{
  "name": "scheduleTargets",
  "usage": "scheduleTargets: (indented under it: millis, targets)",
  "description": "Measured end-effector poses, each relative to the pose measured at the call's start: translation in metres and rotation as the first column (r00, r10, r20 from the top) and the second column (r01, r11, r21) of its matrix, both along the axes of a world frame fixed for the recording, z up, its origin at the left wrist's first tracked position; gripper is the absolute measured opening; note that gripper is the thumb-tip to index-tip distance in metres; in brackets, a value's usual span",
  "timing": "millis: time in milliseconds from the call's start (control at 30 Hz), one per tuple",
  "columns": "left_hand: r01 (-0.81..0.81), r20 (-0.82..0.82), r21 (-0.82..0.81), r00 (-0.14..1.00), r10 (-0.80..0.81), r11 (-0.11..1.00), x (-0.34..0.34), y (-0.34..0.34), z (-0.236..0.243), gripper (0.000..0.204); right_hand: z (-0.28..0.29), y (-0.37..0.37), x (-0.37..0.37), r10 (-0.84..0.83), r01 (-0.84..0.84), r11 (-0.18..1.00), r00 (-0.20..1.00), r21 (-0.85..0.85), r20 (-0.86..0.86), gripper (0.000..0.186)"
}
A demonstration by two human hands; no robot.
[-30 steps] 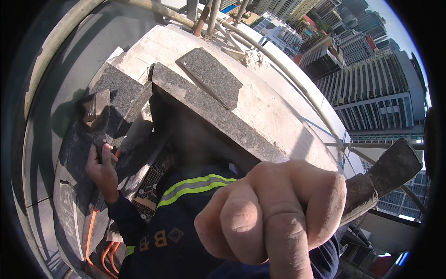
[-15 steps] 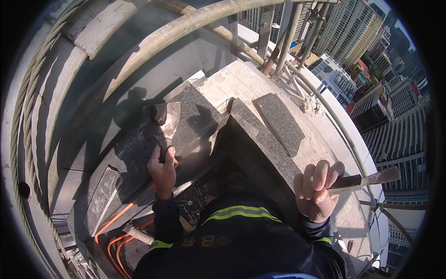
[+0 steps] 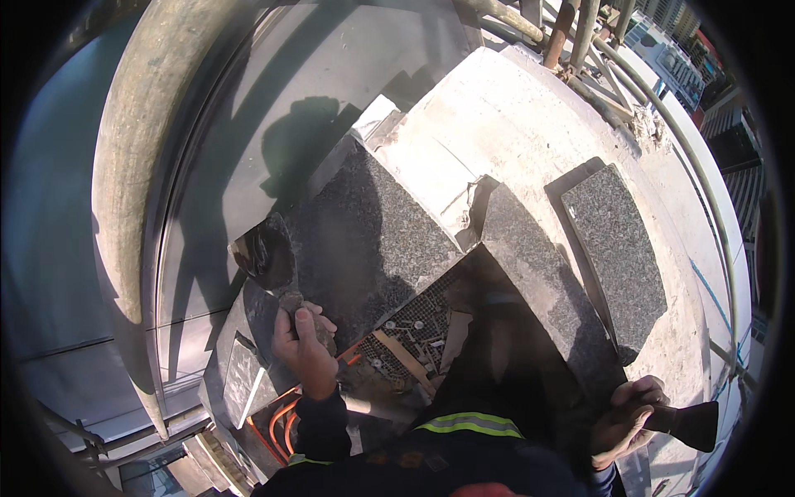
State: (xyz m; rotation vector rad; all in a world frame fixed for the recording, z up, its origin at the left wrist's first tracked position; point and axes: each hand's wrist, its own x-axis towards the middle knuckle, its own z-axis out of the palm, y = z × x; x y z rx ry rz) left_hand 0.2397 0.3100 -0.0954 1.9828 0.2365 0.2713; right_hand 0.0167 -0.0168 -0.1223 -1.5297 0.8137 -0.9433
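My left hand [image 3: 306,352] is closed around the handle of a wide-bladed putty knife [image 3: 287,269]. A dark, glossy lump of paste [image 3: 263,253] sits on its blade, over the left edge of a speckled granite slab [image 3: 364,224]. At the lower right, my right hand [image 3: 625,422] grips a second putty knife [image 3: 694,426], its flared blade pointing right. Between the hands runs a narrower granite piece [image 3: 530,248], its near part in shadow. A loose granite slab [image 3: 617,257] lies to its right on the pale concrete ledge [image 3: 447,108].
A thick bamboo-like pole [image 3: 137,166] curves down the left, beside grey wall panels [image 3: 298,66]. Below the left slab are orange tubing [image 3: 286,427] and a mesh with screws and scraps [image 3: 406,335]. Scaffold poles [image 3: 584,37] and a railing [image 3: 704,207] edge the ledge, with buildings far below.
The view has shifted, bringing the slabs closer. My right hand has come down with its putty knife. My left hand still grips its putty knife, now nearer the slab's left edge.
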Motion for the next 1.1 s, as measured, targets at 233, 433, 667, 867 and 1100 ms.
scheduleTargets:
  millis: [233,433,667,867,1100]
  targets:
    - [-0.136,-0.026,0.038,0.99,0.137,0.99,0.005,-0.01,-0.002,0.026,-0.019,-0.008,0.026,-0.098,0.108,0.989,0.99,0.097,-0.102,0.043]
    - [-0.12,-0.032,0.082,0.992,0.123,0.989,0.006,-0.019,0.004,0.025,-0.011,-0.005,0.022,0.03,-0.004,0.994,0.971,0.108,-0.238,0.047]
    - [0.048,-0.05,-0.003,0.998,-0.049,0.999,0.0,-0.011,0.007,0.019,0.07,-0.033,0.056,0.462,-0.547,0.833,0.77,-0.083,-0.44,0.044]
    - [0.157,0.021,0.024,0.987,-0.158,0.987,0.003,0.004,-0.001,0.02,0.103,-0.046,0.242,0.447,-0.77,0.002,0.572,-0.638,-0.688,0.023]
    - [0.094,0.127,-0.081,0.988,-0.083,0.992,0.003,-0.006,-0.009,0.02,0.159,0.052,0.408,-0.009,-0.976,-0.217,-0.021,0.022,-1.0,0.026]
